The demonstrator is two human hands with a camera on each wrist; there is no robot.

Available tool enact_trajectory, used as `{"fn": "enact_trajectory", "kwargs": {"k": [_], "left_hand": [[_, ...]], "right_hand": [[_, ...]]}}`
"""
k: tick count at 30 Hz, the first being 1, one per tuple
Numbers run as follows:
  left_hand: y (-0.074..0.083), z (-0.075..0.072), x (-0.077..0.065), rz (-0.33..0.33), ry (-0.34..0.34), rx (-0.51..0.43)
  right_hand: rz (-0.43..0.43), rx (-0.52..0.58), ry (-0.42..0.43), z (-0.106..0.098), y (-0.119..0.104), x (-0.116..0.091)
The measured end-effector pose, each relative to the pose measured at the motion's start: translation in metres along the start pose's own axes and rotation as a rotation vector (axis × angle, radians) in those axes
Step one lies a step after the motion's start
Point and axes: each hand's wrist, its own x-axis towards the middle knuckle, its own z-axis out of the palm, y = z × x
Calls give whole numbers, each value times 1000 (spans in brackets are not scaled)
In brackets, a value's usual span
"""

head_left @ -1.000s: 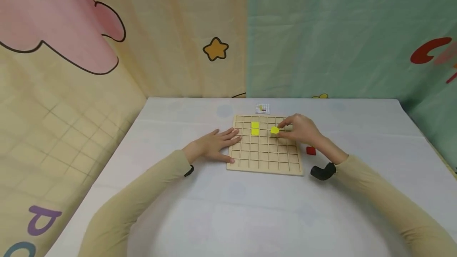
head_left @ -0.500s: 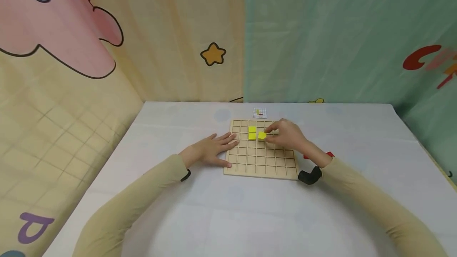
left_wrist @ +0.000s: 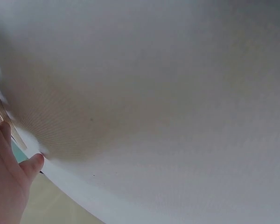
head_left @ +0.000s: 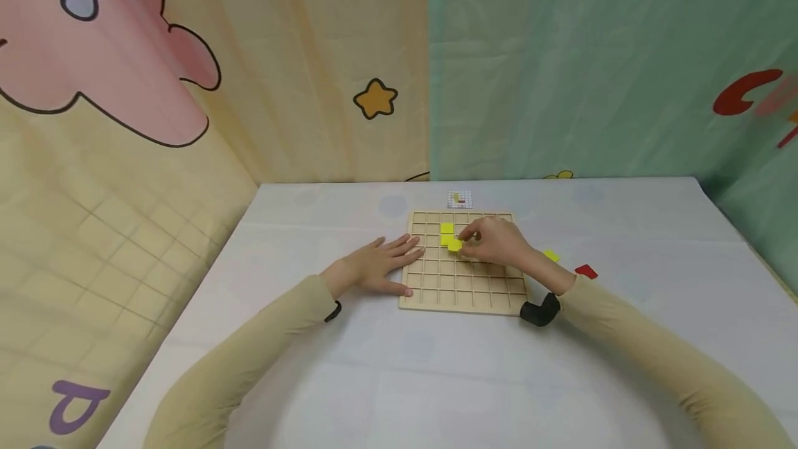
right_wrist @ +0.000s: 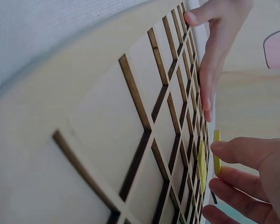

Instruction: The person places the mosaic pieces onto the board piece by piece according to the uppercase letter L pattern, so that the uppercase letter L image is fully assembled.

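My right hand (head_left: 495, 240) pinches a yellow square tile (head_left: 455, 246) between thumb and fingers, over the wooden grid board (head_left: 480, 300). In the right wrist view the pinched tile (right_wrist: 217, 151) stands on edge, apart from the board's surface. Two yellow tiles lie in neighbouring cells of one column; the far tile (head_left: 447, 228) shows whole, while the held one partly covers the near one. With fingers spread, my left hand (head_left: 377, 267) rests on the board's left edge. Only part of that left hand (left_wrist: 9, 177) shows in the left wrist view.
Right of the board, a yellow tile (head_left: 551, 255) and a red tile (head_left: 586, 271) lie on the white table (head_left: 399, 380), partly behind the right forearm. A small printed grid card (head_left: 460, 199) lies beyond the board. Patterned curtains (head_left: 530, 61) stand behind the table.
My right hand has carried the yellow tile leftward across the board, then slightly nearer to me, beside the two placed tiles. The left hand has stayed at the board's edge.
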Motion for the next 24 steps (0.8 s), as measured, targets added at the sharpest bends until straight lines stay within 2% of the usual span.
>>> {"fn": "enact_trajectory", "kwargs": {"k": [8, 12, 24], "left_hand": [[-1, 0, 2, -4, -6, 17], [-2, -1, 2, -8, -7, 28], [-2, 1, 4, 2, -8, 29]], "right_hand": [[-27, -3, -32, 3, -3, 2], [-4, -5, -45, 4, -7, 5], [-49, -29, -29, 11, -5, 6]]}}
